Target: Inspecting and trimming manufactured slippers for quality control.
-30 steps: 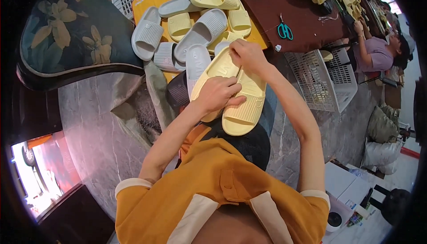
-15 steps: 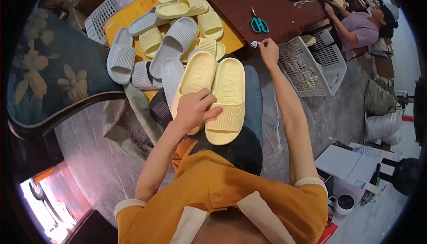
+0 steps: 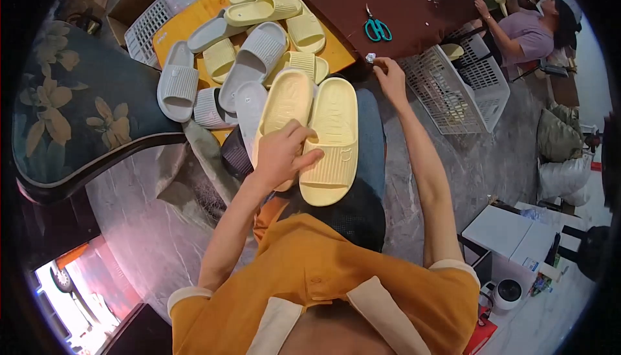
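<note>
My left hand [image 3: 281, 157] is closed on a pair of pale yellow slippers [image 3: 332, 119] held side by side over my lap. Its thumb lies across the ribbed strap of the right slipper, and the strap of the left one is mostly hidden beneath the hand. With the arm stretched forward, my right hand [image 3: 392, 78] is at the near edge of the dark red table. Its thumb and forefinger look slightly apart, right beside a small white crumpled piece [image 3: 370, 58]. Teal-handled scissors [image 3: 378, 29] lie just beyond.
Grey and yellow slippers [image 3: 255, 57] are piled on a yellow board [image 3: 171, 38] at the left. A white plastic crate [image 3: 446, 99] stands right of my right hand. Another person [image 3: 530, 34] sits at the far right. A flowered chair [image 3: 84, 102] fills the left side.
The view has shifted slightly. My right thumb and forefinger, closed together before, now look a little apart and nearer the white piece. My left hand keeps hold of the slippers.
</note>
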`<state>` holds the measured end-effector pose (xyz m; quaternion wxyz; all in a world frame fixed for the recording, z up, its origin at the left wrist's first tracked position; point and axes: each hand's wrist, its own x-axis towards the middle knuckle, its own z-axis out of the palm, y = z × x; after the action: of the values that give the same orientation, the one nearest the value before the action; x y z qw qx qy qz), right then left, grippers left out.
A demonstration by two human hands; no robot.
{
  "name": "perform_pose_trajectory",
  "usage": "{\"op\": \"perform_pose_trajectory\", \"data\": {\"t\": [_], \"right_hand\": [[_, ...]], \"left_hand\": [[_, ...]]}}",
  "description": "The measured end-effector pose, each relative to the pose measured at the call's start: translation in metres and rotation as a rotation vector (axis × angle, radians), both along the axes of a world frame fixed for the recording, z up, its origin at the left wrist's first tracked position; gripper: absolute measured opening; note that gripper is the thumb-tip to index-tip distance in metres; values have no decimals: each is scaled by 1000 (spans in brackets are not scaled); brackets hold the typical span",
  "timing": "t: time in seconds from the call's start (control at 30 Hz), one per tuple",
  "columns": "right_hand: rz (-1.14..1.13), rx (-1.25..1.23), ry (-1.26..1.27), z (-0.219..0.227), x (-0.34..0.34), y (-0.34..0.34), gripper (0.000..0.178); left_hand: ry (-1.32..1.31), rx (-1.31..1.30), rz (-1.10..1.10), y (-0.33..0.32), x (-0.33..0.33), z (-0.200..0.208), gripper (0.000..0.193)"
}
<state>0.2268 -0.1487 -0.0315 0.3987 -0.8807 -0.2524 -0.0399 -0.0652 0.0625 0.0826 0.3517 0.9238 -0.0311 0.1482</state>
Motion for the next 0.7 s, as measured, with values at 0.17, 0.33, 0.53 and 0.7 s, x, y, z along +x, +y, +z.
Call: {"op": "perform_pose_trajectory", "data": {"t": [0.17, 0.33, 0.53, 0.7], "right_hand": [[59, 534, 346, 85, -99, -5, 12], [472, 116, 10, 174, -203, 21, 21], [623, -403, -157, 150, -226, 61, 38], [674, -385, -117, 146, -222, 69, 26]], "left_hand": [[84, -188, 73, -3, -2, 10, 40], [44, -347, 106, -2, -3, 23, 49], [-160, -1196, 312, 13, -6, 10, 33], [-460, -1280, 568, 86, -76, 14, 30]]}}
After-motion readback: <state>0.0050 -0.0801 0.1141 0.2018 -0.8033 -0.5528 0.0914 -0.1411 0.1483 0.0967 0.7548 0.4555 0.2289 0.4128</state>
